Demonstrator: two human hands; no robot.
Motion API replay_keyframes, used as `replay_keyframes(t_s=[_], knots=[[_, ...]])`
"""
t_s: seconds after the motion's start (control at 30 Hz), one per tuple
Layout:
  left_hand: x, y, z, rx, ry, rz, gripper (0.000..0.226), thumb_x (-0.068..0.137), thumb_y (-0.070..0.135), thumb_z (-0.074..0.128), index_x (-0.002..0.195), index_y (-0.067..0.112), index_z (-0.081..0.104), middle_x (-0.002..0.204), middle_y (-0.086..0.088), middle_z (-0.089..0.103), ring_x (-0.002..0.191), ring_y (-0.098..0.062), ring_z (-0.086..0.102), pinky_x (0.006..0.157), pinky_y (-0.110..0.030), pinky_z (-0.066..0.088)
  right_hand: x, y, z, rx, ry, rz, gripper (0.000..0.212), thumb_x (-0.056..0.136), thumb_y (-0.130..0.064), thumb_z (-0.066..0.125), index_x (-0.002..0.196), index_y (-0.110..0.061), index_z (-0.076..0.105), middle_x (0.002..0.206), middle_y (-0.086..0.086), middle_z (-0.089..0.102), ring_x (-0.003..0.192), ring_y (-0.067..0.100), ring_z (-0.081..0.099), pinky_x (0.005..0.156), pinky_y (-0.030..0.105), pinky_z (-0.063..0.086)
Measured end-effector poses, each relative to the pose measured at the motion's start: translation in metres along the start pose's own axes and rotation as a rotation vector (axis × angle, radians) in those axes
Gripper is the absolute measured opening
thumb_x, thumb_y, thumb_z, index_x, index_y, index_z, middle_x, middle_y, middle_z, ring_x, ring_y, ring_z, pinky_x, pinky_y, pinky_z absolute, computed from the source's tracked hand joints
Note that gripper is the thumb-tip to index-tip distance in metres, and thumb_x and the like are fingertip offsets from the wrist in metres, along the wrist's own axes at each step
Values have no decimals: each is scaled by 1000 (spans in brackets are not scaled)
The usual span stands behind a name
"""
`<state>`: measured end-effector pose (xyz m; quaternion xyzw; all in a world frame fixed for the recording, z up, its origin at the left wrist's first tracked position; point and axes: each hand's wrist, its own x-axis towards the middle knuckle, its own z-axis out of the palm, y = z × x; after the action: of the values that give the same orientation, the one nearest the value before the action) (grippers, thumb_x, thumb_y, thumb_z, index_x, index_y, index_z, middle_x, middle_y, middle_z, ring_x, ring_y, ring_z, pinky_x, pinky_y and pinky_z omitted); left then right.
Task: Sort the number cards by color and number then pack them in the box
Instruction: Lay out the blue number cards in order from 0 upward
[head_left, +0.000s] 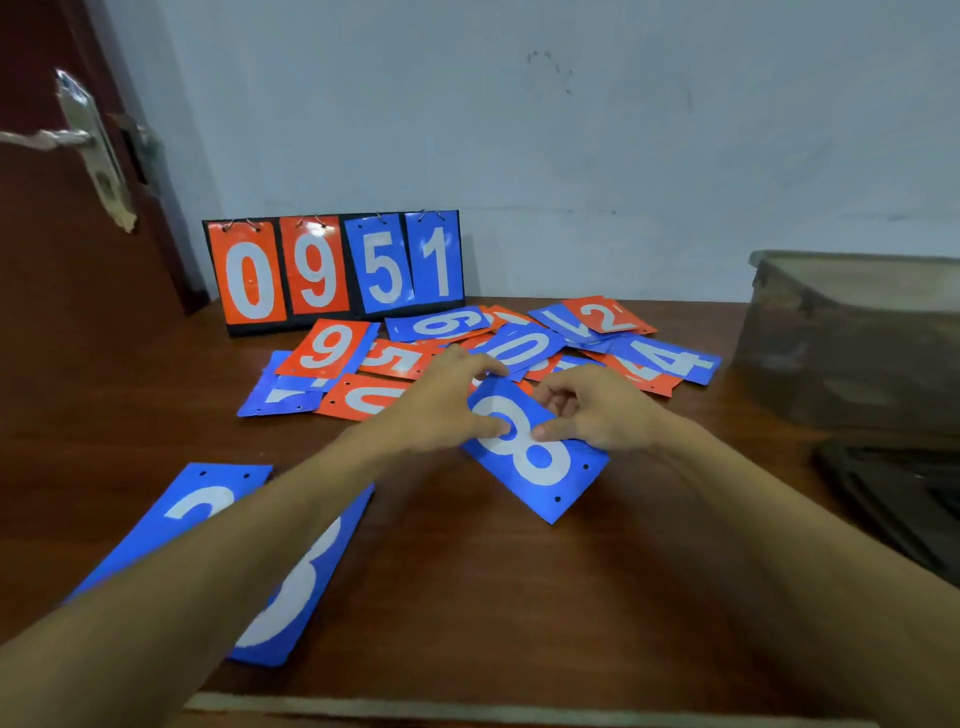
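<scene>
Table (519, 597) | left hand (441, 410), right hand (597, 410): fingers pinch one blue 8 card (540, 467) | one box (852, 343)

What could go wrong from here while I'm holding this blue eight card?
Your left forearm crosses over the blue 3 card; swinging it may drag that card toward the table's near edge. Your left hand and right hand pinch the blue 8 card beside the overlapped pile, so pulling it away might shift neighbours. Cards lie turned every way; the blue 6 card could be misread as a 9.
</scene>
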<state>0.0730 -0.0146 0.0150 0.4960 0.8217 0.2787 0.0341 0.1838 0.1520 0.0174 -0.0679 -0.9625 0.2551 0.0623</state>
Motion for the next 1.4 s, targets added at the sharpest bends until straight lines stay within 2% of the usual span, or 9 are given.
replay_keyframes(t_s=[0.17,0.33,0.47,0.7,0.8,1.0,1.1,1.23,1.4], knots=[[17,14,6,-427,-18,-86,29,73,11,80,96,20,64,60,13,56,50,3,54,50,-10,40,-13,26,-16,136,44,34,16,71,-24,82,81,-22,69,73,-1,65,62,4,54,66,29,47],[16,15,10,-587,-135,-307,34,82,9,71,113,20,66,106,-6,64,92,-12,67,78,-30,58,-14,47,-19,242,131,135,16,73,-16,80,86,-14,70,72,-3,69,63,-3,62,64,16,49],[17,15,6,-330,-313,-262,34,85,21,68,119,19,62,111,3,65,96,-8,63,76,-23,56,2,40,-13,331,126,92,15,73,-13,80,80,-19,68,80,-3,72,70,-1,66,65,13,50],[26,-12,-11,-331,-139,-427,9,83,19,70,83,22,62,94,1,64,84,-13,63,71,-25,54,68,23,3,303,303,176,16,86,-29,67,91,-14,69,81,-7,66,75,4,59,63,17,46],[21,-36,-24,-331,-1,-501,9,84,18,69,81,21,61,90,3,62,77,-11,61,63,-23,50,93,20,12,174,358,175,20,90,-31,60,96,-14,68,97,-1,69,85,9,59,80,28,49],[14,-63,-37,-523,249,-665,23,83,13,69,102,16,57,108,-3,56,73,-8,56,52,-21,41,114,29,34,-290,80,190,69,77,-66,58,126,-17,55,130,2,57,119,20,51,98,40,45],[12,-68,-33,-518,286,-679,35,84,11,69,113,20,52,133,-6,49,96,-17,56,58,-23,43,108,27,28,-366,109,124,54,86,-54,56,125,-17,56,127,3,59,117,20,53,94,36,47],[7,-66,-26,-605,338,-637,54,85,6,66,129,28,45,120,-4,53,83,-14,61,57,-26,51,94,22,17,-521,32,70,37,95,-28,44,130,-17,52,127,8,58,114,24,53,89,36,47],[1,-54,-19,-518,299,-567,33,89,3,59,117,20,60,125,-5,53,98,-15,58,71,-27,49,62,31,5,-341,269,84,27,87,-8,54,107,-15,70,113,6,63,108,20,54,94,37,46]])
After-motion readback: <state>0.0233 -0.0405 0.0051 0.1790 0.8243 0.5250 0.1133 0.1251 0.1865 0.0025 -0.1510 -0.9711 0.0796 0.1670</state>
